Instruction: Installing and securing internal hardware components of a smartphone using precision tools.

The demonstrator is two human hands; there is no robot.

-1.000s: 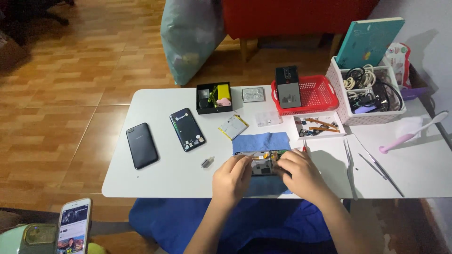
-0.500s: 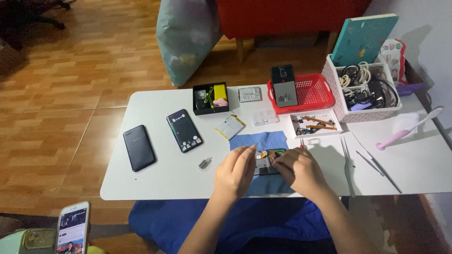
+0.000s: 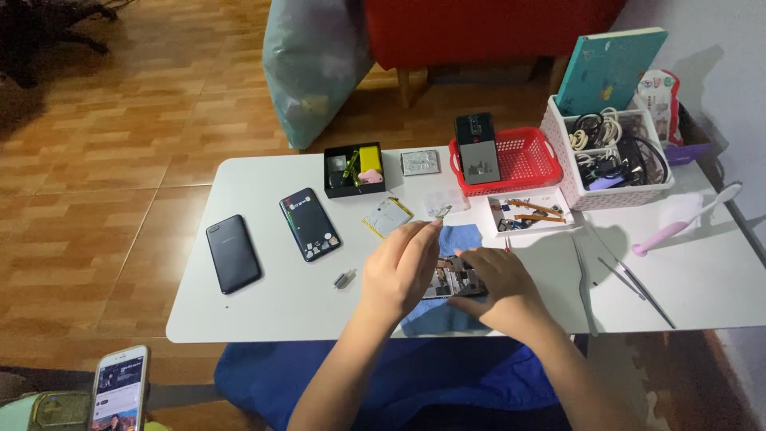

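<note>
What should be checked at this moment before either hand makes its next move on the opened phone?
1. Opened phone lies on the blue cloth: ok.
2. Right hand rests on the phone: ok.
3. Left hand pinches a small part at its fingers: ok; part's kind: cannot tell.
4. Tweezers lie on the table right of the hands: ok.
5. Small loose piece lies well inside the table edge: ok.

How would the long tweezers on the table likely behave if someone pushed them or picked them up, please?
The tweezers look thin and metallic, so probably stiff and light. They lie flat on the smooth white table, so a push would likely slide or spin them, not roll them. Their slim profile may make them fiddly to lift; the fine tips look easily bent.
</note>
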